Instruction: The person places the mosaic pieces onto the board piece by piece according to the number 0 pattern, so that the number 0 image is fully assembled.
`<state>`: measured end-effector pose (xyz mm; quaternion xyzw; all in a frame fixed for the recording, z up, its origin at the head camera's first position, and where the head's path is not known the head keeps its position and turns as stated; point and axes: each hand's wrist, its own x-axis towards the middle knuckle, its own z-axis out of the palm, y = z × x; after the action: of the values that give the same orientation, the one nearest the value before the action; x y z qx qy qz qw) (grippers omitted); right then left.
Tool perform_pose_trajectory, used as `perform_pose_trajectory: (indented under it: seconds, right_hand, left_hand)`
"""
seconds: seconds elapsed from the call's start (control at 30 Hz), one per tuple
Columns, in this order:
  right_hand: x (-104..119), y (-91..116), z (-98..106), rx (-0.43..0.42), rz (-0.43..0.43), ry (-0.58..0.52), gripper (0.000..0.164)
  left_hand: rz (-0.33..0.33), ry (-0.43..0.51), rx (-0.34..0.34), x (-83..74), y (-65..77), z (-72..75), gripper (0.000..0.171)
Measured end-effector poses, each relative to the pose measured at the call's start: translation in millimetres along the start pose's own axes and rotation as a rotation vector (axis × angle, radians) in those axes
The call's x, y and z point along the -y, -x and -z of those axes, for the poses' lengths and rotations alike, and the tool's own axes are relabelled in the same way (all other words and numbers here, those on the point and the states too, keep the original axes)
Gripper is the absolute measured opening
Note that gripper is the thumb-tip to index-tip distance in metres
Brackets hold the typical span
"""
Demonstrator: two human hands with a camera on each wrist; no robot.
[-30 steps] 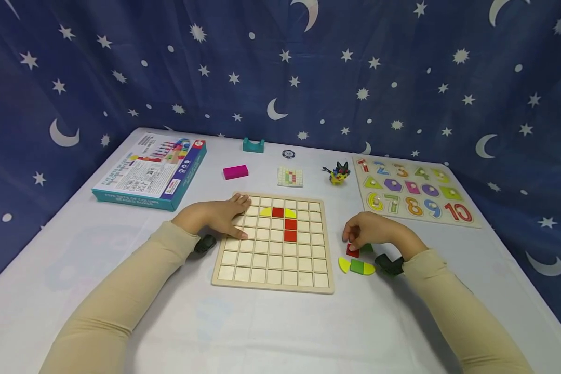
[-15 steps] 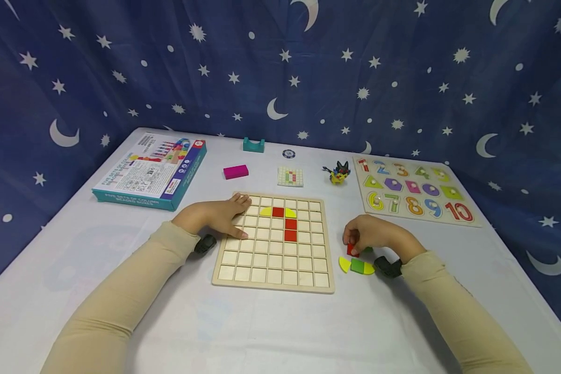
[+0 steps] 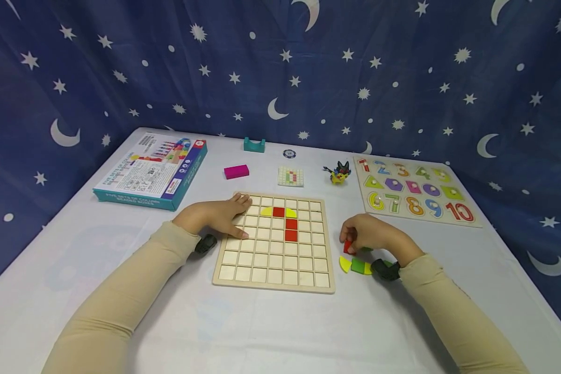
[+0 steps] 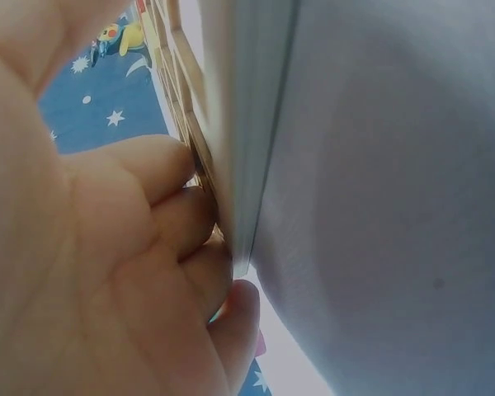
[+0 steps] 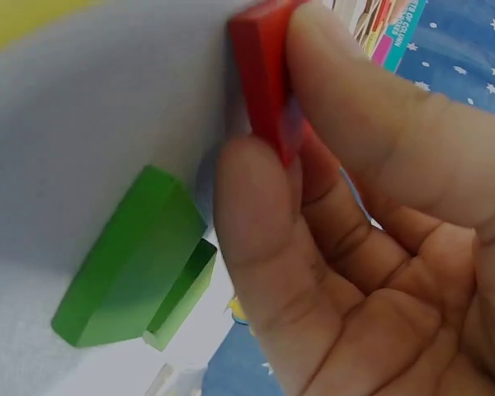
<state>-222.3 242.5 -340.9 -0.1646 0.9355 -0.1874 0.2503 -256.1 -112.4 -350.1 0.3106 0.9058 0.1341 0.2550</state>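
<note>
A wooden grid board (image 3: pixel 273 264) lies mid-table, with red squares and yellow rounded pieces set near its top. My left hand (image 3: pixel 219 215) rests on the board's left edge, fingers spread; in the left wrist view its fingertips touch the rim. Right of the board, my right hand (image 3: pixel 374 234) pinches a red square tile (image 5: pixel 268 74) between thumb and finger, tilted up close to the tabletop. Below that hand lie a yellow rounded piece (image 3: pixel 345 264) and a green square (image 3: pixel 357 265). Green pieces (image 5: pixel 136 268) lie beside the fingers in the right wrist view, partly hidden in the head view.
Behind the board are a pattern card (image 3: pixel 290 176), a magenta block (image 3: pixel 236 172), a round chip (image 3: pixel 289 154), a teal stand (image 3: pixel 254 145) and a small figurine (image 3: pixel 338 173). A box (image 3: pixel 149 171) stands left, a number puzzle (image 3: pixel 416 189) right.
The red tile has been tipped up from the table in my right hand's pinch, and that hand has shifted slightly left. My left hand stays put on the board.
</note>
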Motion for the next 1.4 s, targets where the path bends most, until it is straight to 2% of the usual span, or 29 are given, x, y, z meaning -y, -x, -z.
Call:
perform_pose_trajectory:
  seconds: [0.47,0.67,0.93,1.17,1.4]
  right_hand:
    - [5,-10,10,-0.033,0.113,-0.026,0.016]
    - [23,-17,9,-0.029,0.193,-0.062,0.019]
    - [51,-28,4,-0.006,0.298,-0.052,0.017]
    - [76,-39,-3,0.025,0.351,-0.026,0.017]
    - [90,-46,-13,0.067,0.378,0.017,0.016]
  left_hand:
    - [-0.011,0.009,0.001,2.9,-1.7,-1.1,0.096]
    - [-0.011,0.001,0.002,4.2,-3.0,-1.7,0.096]
    - [0.0,0.002,0.01,4.0,-3.3,-0.8,0.097]
    - [0.008,0.003,0.014,3.9,-3.7,-0.6,0.097]
    - [0.007,-0.002,0.008,4.4,-3.3,-0.9,0.097]
